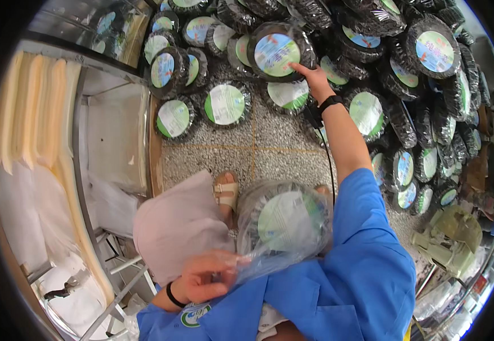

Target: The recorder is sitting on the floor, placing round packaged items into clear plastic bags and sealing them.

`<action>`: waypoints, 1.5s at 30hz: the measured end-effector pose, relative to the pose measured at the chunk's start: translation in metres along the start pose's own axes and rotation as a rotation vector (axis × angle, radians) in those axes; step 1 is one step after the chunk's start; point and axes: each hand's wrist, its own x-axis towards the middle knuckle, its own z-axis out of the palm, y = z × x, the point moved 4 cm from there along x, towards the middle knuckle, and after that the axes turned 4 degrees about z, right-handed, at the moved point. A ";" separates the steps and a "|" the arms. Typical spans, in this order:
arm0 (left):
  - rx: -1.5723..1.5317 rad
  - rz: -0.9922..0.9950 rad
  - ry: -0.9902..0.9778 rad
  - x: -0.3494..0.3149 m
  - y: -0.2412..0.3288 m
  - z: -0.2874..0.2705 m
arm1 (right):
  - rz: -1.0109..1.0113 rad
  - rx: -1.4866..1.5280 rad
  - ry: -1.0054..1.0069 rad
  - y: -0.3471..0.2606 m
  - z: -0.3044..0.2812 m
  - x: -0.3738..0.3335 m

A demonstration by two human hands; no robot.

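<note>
My right hand [317, 81] reaches forward and grips the near edge of a round black pack [277, 55] wrapped in shiny film, with a blue and green label. Its thumb lies on the label; the other fingers are mostly hidden. On my lap lies a clear plastic bag [315, 207] with another round black pack [284, 221] inside, its label pale green and white. My left hand [208, 277], slightly blurred, has its fingers curled and pinches the near left edge of that bag.
A large heap of similar round packs [431, 51] covers the far and right side. Several lie on the speckled floor [201, 162]. At the left stands a rack with stacked pale sheets [36, 108]. A pale green plastic stool [448, 238] is at the right. A dark cable [330, 162] hangs beside my right arm.
</note>
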 end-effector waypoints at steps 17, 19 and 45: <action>0.220 0.317 -0.068 -0.030 0.026 0.107 | -0.745 -1.274 -0.386 -0.238 0.041 -0.581; 0.130 0.215 -0.167 -0.042 0.024 0.127 | -0.641 -1.397 -0.720 -0.237 0.084 -0.598; 0.987 0.237 -0.099 -0.052 -0.019 0.036 | -0.919 -1.175 -1.228 -0.097 0.096 -0.590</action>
